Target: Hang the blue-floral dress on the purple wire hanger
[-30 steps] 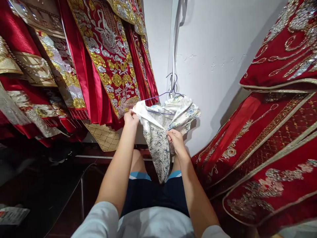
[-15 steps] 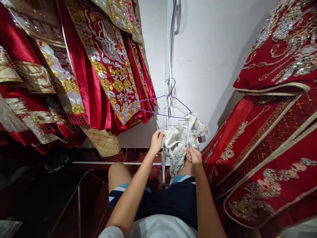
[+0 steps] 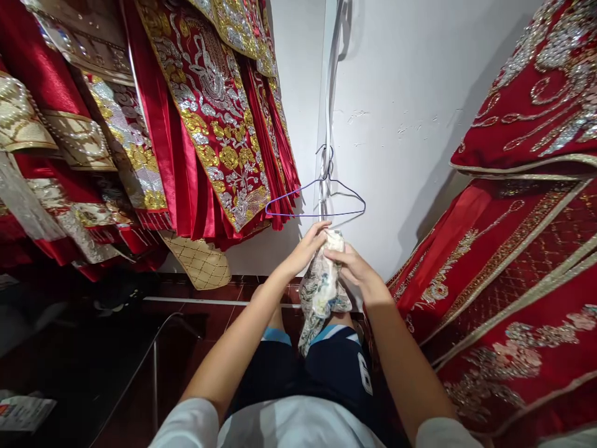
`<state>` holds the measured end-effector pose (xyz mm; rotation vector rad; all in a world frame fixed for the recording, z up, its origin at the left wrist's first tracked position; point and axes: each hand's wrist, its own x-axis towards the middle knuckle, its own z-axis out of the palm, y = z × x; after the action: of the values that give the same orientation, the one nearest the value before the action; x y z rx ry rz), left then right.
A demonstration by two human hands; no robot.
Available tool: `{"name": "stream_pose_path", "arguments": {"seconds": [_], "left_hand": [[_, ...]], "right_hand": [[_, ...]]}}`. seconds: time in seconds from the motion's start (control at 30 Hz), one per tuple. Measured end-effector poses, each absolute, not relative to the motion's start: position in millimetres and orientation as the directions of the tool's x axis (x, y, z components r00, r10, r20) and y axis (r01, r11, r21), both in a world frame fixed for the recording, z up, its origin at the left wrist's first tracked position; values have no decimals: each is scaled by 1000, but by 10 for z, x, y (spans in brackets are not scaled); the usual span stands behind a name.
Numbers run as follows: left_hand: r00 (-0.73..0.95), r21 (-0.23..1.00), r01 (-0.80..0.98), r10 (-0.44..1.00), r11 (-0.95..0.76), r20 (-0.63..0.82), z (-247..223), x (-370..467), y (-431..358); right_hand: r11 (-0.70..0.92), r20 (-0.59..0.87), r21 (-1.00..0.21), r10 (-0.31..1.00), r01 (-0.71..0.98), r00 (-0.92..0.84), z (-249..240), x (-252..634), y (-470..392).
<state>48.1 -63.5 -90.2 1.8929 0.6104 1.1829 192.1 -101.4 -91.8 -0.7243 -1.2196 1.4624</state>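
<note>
A white garment with a blue and green floral pattern (image 3: 325,286) hangs bunched from my two hands, in front of my knees. My left hand (image 3: 308,246) grips its upper left edge, while my right hand (image 3: 352,262) pinches the top right part with the thumb across it. Just above the hands, a thin purple wire hanger (image 3: 316,214) hangs with nothing on its bar. Its hook is at a narrow white strap (image 3: 329,93) running down the wall.
Red garments with gold and silver embroidery (image 3: 224,137) hang at the left. More beaded red garments (image 3: 494,249) fill the right side. Behind is a white wall (image 3: 396,74). A white bar (image 3: 196,302) lies low over the dark red floor, near a black surface (image 3: 84,367).
The floral garment has come off the hanger's right end and now hangs lower, gathered together. My hands have moved closer to each other at its top.
</note>
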Motion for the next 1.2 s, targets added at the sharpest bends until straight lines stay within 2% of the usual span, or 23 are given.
{"name": "stream_pose_path", "arguments": {"seconds": [0.07, 0.13, 0.17, 0.23, 0.3, 0.33, 0.37, 0.43, 0.5, 0.6, 0.7, 0.8, 0.93, 1.07, 1.2], "left_hand": [[615, 891, 27, 710, -452, 342, -963, 341, -578], [726, 873, 227, 673, -431, 143, -1045, 181, -550], [740, 812, 362, 671, -458, 48, -1077, 88, -534], [685, 591, 622, 722, -514, -93, -1090, -126, -480], [569, 325, 796, 814, -510, -117, -1009, -360, -392], [511, 216, 847, 856, -486, -81, -935, -470, -342], [464, 136, 879, 886, -458, -16, -845, -566, -295], [412, 56, 905, 900, -423, 140, -644, -698, -224], [386, 47, 909, 881, -413, 275, -466, -735, -192], [320, 120, 909, 854, -399, 410, -327, -671, -191], [247, 193, 893, 801, -406, 546, -312, -595, -194], [205, 207, 868, 705, -452, 679, -311, -556, -166], [218, 229, 828, 669, -513, 711, -219, -436, -82], [303, 265, 754, 677, -601, 671, -44, -182, 33], [298, 256, 797, 725, -547, 621, 55, -13, 144]], "right_hand": [[74, 161, -956, 942, -285, -295, -719, 2011, -940], [131, 181, -970, 951, -206, -250, -550, 2145, -827], [177, 205, -973, 959, -148, -198, -487, 2225, -756], [282, 280, -959, 958, 11, -58, -418, 2399, -584], [351, 370, -917, 926, 187, 77, -433, 2567, -383], [372, 414, -889, 902, 266, 124, -468, 2635, -275], [390, 454, -860, 879, 331, 146, -517, 2686, -166], [393, 480, -826, 867, 404, 137, -642, 2724, 47], [310, 396, -846, 910, 434, 122, -770, 2680, 228], [154, 247, -881, 956, 448, 157, -916, 2550, 384], [127, 242, -882, 948, 454, 205, -983, 2495, 382], [125, 280, -874, 920, 470, 275, -985, 2565, 271], [146, 335, -880, 866, 453, 371, -940, 2662, 77], [157, 317, -888, 890, 432, 327, -913, 2584, -92], [225, 379, -872, 873, 436, 308, -890, 2591, -201]]}}
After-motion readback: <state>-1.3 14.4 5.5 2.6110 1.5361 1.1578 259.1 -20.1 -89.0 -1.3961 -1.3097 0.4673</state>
